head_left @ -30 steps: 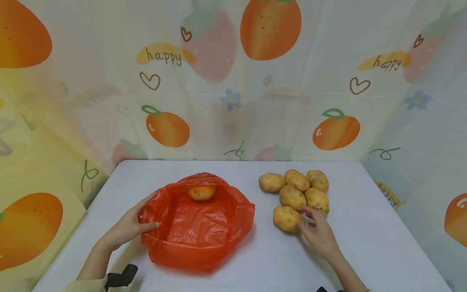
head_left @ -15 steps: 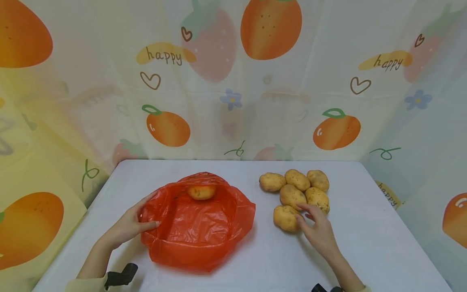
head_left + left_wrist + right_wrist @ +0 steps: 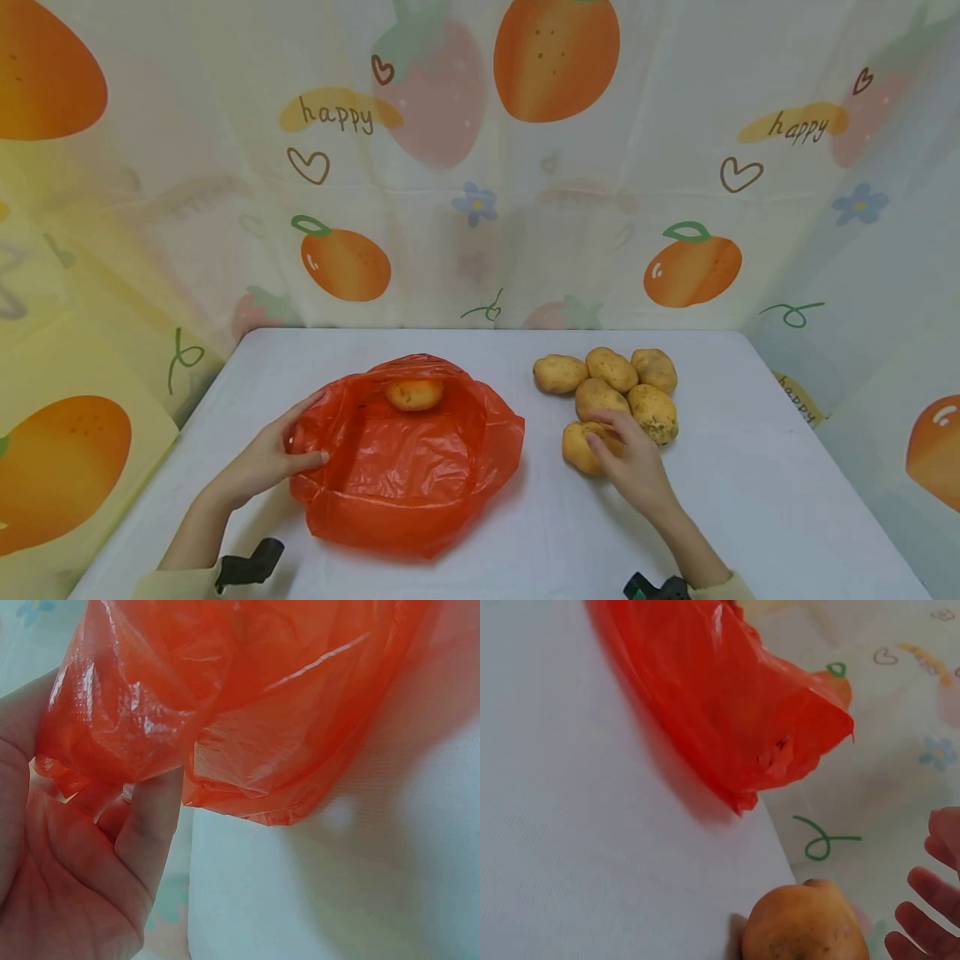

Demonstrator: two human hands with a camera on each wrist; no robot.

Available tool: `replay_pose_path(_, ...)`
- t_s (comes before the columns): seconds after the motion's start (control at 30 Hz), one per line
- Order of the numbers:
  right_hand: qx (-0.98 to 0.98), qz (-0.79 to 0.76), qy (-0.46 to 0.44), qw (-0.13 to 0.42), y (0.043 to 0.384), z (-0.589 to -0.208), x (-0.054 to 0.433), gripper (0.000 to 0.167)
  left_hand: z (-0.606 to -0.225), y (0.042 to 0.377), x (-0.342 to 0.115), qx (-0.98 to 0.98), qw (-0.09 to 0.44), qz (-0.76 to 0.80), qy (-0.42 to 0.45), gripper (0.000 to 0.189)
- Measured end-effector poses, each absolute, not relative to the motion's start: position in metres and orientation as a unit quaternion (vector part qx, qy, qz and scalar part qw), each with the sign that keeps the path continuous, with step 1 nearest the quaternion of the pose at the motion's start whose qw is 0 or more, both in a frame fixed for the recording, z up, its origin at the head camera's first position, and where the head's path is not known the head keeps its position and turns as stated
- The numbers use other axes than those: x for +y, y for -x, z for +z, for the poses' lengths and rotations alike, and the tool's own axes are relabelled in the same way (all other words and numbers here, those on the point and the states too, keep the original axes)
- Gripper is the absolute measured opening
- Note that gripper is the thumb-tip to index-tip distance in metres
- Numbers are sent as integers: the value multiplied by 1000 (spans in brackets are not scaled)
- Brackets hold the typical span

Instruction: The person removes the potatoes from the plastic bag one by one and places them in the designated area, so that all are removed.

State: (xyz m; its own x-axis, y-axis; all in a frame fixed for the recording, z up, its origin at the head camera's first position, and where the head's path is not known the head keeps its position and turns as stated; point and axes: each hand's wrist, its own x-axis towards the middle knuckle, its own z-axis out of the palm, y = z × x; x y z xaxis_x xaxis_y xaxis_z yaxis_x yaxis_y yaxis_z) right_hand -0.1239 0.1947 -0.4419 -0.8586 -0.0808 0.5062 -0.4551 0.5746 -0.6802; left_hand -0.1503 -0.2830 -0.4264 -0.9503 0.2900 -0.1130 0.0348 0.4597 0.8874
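A red plastic bag [image 3: 408, 521] lies on the table with its mouth spread wide. Inside, against the far wall, rests one potato [image 3: 415, 395]. My left hand [image 3: 255, 467] holds the bag's left rim, thumb over the edge and fingers on the outer side; in the left wrist view the plastic [image 3: 135, 712] hides some fingertips. Above the nearest loose potato [image 3: 577, 450] is my right hand [image 3: 637, 467], fingers loosely bent. In the right wrist view those fingers [image 3: 930, 892] are spread beside a potato [image 3: 802, 926], with a gap between them.
Several more potatoes sit in a cluster behind the nearest one, among them a far-left potato [image 3: 559, 374] and a speckled potato [image 3: 654, 412]. A white cloth covers the table [image 3: 757, 467]. Behind hangs a fruit-printed curtain [image 3: 555, 267].
My right hand has shifted left, from the right side of the nearest potato to over it. The left hand, the bag and the potatoes have stayed where they were.
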Motion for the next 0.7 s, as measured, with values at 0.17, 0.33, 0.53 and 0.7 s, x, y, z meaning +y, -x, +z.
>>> replay_pose_path(0.17, -858, 442, -167, 202, 117, -419, 180, 28, -426, 152, -282, 845, 122, 511, -102, 84)
replay_pose_path(0.33, -863, 441, -167, 178, 114, -399, 167, 26, -425, 152, -282, 845, 123, 510, -103, 84)
replay_pose_path(0.53, -851, 471, -175, 150, 118, -392, 158, 27, -423, 153, -281, 848, 129, 505, -95, 85)
replay_pose_path(0.7, -844, 487, -183, 128, 121, -384, 148, 27, -421, 154, -281, 848, 141, 504, -83, 86)
